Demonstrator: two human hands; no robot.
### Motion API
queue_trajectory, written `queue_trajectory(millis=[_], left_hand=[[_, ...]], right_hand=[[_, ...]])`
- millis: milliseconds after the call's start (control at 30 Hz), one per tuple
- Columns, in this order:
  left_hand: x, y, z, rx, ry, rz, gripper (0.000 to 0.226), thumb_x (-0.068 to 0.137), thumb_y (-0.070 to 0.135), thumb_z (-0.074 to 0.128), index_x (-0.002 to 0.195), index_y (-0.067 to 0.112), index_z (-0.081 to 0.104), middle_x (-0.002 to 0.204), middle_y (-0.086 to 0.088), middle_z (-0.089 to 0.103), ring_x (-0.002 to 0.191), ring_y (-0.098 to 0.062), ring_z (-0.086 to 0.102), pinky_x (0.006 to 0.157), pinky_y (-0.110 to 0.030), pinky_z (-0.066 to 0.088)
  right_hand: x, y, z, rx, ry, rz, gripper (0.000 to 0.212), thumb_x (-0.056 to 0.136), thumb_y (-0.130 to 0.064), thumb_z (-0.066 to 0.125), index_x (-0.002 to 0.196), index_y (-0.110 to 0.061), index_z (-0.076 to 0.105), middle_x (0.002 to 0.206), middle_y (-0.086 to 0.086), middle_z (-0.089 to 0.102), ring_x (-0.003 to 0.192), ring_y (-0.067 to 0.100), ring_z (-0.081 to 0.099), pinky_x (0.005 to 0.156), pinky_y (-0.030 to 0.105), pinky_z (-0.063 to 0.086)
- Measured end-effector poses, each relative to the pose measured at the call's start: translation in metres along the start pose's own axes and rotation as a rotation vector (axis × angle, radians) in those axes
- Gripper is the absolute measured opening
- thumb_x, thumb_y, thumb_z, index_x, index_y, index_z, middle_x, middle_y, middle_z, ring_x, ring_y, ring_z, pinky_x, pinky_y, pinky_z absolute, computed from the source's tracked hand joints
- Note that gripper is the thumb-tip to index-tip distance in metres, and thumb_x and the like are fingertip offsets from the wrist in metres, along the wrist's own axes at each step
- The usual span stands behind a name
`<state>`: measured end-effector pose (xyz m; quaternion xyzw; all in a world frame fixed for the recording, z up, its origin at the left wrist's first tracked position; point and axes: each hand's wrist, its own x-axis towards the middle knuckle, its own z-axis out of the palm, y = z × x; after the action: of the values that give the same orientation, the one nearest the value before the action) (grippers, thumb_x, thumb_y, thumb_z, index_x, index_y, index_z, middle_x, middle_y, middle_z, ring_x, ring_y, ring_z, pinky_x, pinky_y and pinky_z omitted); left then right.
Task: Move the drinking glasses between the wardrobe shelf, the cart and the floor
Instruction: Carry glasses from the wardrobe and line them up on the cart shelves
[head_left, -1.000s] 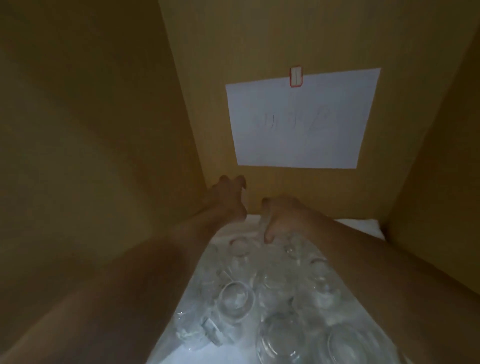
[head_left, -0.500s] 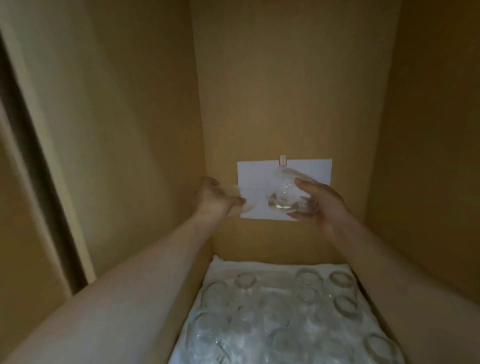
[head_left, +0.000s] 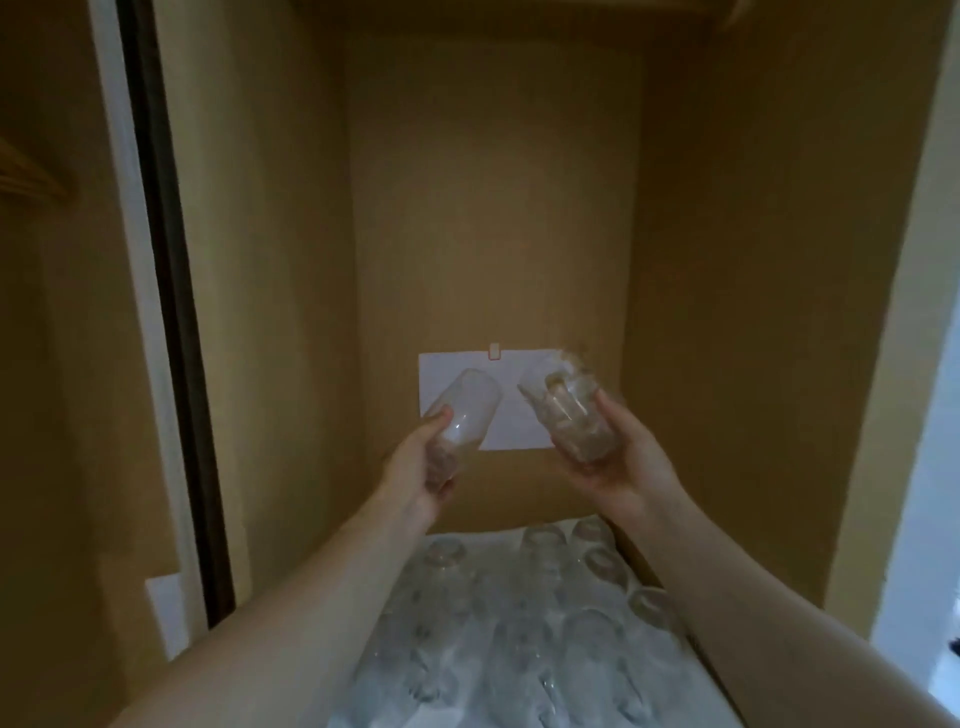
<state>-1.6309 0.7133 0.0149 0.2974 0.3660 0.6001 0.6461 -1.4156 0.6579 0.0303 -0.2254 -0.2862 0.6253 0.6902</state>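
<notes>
Grip: L hand (head_left: 415, 470) glass (head_left: 464, 415), R hand (head_left: 626, 460) glass (head_left: 569, 410)

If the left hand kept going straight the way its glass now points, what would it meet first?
Probably the white paper sheet on the wardrobe's back wall. The left hand tilts its glass up toward it, with nothing visible between, though depth is unclear.

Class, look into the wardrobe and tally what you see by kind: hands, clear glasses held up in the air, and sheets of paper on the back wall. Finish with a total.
Hands: 2, the left hand and the right hand
Clear drinking glasses held in the air: 2, the left glass and the right glass
White paper sheet on the back wall: 1
Total: 5
</notes>
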Motion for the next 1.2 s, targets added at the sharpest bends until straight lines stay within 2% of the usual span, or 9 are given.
queue_trajectory(millis=[133, 300, 467, 567, 733, 833, 933, 1100, 1200], left_hand=[[-0.022, -0.008, -0.003, -0.012, -0.173, -0.044, 0.064, 0.061, 0.020, 0.091, 0.118, 0.006, 0.064, 0.096, -0.011, 0.070, 0.066, -0.024, 0.065, 0.064, -0.032, 0.054], [-0.048, -0.035, 0.011, -0.015, -0.378, -0.154, 0.043, 0.064, 0.018, 0.087, 0.100, 0.006, 0.068, 0.076, -0.010, 0.073, 0.058, -0.026, 0.067, 0.065, -0.036, 0.052], [-0.079, -0.056, 0.029, -0.078, -0.473, -0.249, 0.094, 0.039, 0.019, 0.104, 0.124, 0.004, 0.066, 0.119, -0.021, 0.069, 0.093, -0.035, 0.066, 0.097, -0.046, 0.053], [-0.093, -0.056, 0.040, -0.099, -0.507, -0.249, 0.104, 0.027, 0.025, 0.106, 0.122, 0.008, 0.067, 0.116, -0.017, 0.071, 0.088, -0.034, 0.069, 0.084, -0.045, 0.059], [-0.120, -0.064, 0.069, -0.015, -0.612, -0.206, 0.082, 0.050, 0.037, 0.099, 0.122, 0.015, 0.067, 0.111, -0.011, 0.073, 0.089, -0.032, 0.074, 0.083, -0.046, 0.059], [-0.136, -0.074, 0.097, -0.013, -0.696, -0.236, 0.060, 0.072, 0.033, 0.086, 0.123, 0.010, 0.065, 0.111, -0.010, 0.071, 0.094, -0.032, 0.073, 0.086, -0.048, 0.058], [-0.158, -0.092, 0.131, -0.020, -0.798, -0.313, 0.062, 0.077, 0.035, 0.081, 0.130, 0.009, 0.063, 0.111, -0.012, 0.069, 0.101, -0.033, 0.068, 0.096, -0.050, 0.055], [-0.207, -0.143, 0.188, 0.160, -0.983, -0.379, 0.118, 0.028, 0.052, 0.101, 0.131, 0.012, 0.059, 0.124, -0.012, 0.064, 0.105, -0.033, 0.067, 0.081, -0.047, 0.062], [-0.236, -0.181, 0.217, 0.221, -1.063, -0.417, 0.108, 0.029, 0.051, 0.102, 0.123, 0.012, 0.066, 0.124, -0.012, 0.066, 0.102, -0.035, 0.072, 0.089, -0.051, 0.059]], right_hand=[[-0.044, 0.004, -0.012, 0.084, 0.020, -0.055, 0.052, 0.077, -0.025, 0.086, 0.126, -0.011, 0.071, 0.129, 0.013, 0.068, 0.117, 0.026, 0.066, 0.093, 0.033, 0.052], [-0.102, 0.015, -0.024, -0.001, -0.004, -0.063, 0.053, 0.055, -0.019, 0.100, 0.103, -0.007, 0.080, 0.128, 0.018, 0.068, 0.118, 0.034, 0.066, 0.109, 0.052, 0.045], [-0.141, 0.015, -0.031, 0.041, 0.071, -0.093, 0.080, 0.053, -0.013, 0.101, 0.125, -0.001, 0.067, 0.132, 0.027, 0.063, 0.119, 0.045, 0.063, 0.104, 0.060, 0.047], [-0.162, 0.002, -0.034, 0.057, 0.047, -0.137, 0.073, 0.065, -0.021, 0.096, 0.129, -0.003, 0.066, 0.132, 0.026, 0.063, 0.120, 0.044, 0.062, 0.101, 0.058, 0.051], [-0.196, -0.037, -0.043, -0.034, 0.170, -0.254, 0.048, 0.065, -0.039, 0.090, 0.104, -0.011, 0.081, 0.125, 0.013, 0.069, 0.099, 0.026, 0.068, 0.088, 0.038, 0.053], [-0.221, -0.061, -0.053, -0.031, 0.196, -0.295, 0.049, 0.076, -0.039, 0.083, 0.116, -0.012, 0.077, 0.137, 0.015, 0.063, 0.120, 0.030, 0.065, 0.109, 0.041, 0.045], [-0.253, -0.090, -0.070, -0.093, 0.134, -0.370, 0.079, 0.070, -0.032, 0.091, 0.139, -0.010, 0.060, 0.143, 0.018, 0.058, 0.133, 0.038, 0.054, 0.116, 0.052, 0.037], [-0.314, -0.129, -0.105, -0.167, 0.276, -0.431, 0.100, 0.062, -0.032, 0.096, 0.147, -0.011, 0.047, 0.140, 0.022, 0.059, 0.127, 0.045, 0.057, 0.097, 0.060, 0.052], [-0.356, -0.147, -0.132, -0.152, 0.349, -0.484, 0.085, 0.074, -0.030, 0.088, 0.146, -0.011, 0.046, 0.139, 0.023, 0.059, 0.126, 0.047, 0.057, 0.099, 0.062, 0.050]])
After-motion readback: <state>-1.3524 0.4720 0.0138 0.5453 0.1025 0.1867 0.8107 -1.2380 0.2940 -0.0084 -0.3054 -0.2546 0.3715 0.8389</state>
